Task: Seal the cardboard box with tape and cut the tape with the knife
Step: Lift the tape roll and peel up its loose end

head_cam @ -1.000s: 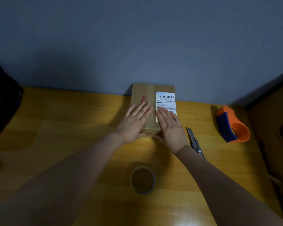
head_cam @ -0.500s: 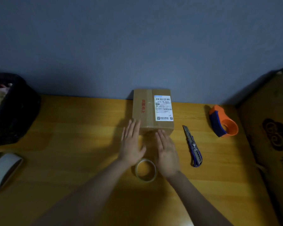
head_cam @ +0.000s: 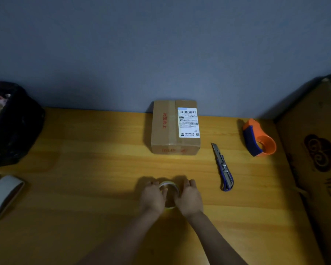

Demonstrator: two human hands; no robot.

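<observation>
Tape roll (head_cam: 169, 188) sits clasped between left hand (head_cam: 153, 197) and right hand (head_cam: 189, 198).

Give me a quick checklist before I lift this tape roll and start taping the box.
1. Both hands on the tape roll: ok, left hand and right hand cup its sides.
2. Box flaps shut: ok, top lies flat.
3. Path from roll to box free: ok, only bare table between.
4. Knife handy: ok, right of the box.
5. Knife blade retracted: cannot tell.
6. Loose tape end found: cannot tell.
</observation>
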